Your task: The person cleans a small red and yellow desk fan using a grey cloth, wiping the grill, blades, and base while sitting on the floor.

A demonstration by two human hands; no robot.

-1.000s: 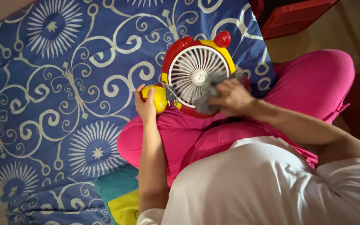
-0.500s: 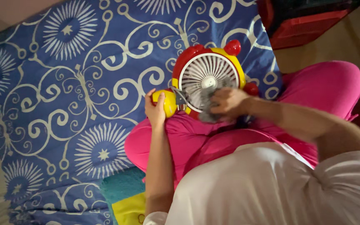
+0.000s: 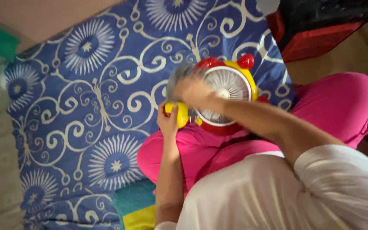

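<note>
A small red and yellow toy-like fan with a white round grille rests on my lap, over pink trousers. My left hand grips the fan's yellow knob-shaped side piece. My right hand, blurred by motion, is at the upper left edge of the grille and is shut on a grey cloth. My right forearm crosses over the lower part of the fan.
A blue bedsheet with white swirls and sunbursts lies to the left. A red crate stands at the top right on a tan floor. A teal and yellow cloth lies by my left elbow.
My right hand has swept the grey cloth from the lower right of the grille up to its upper left edge. The left hand keeps its hold. The view has shifted slightly.
</note>
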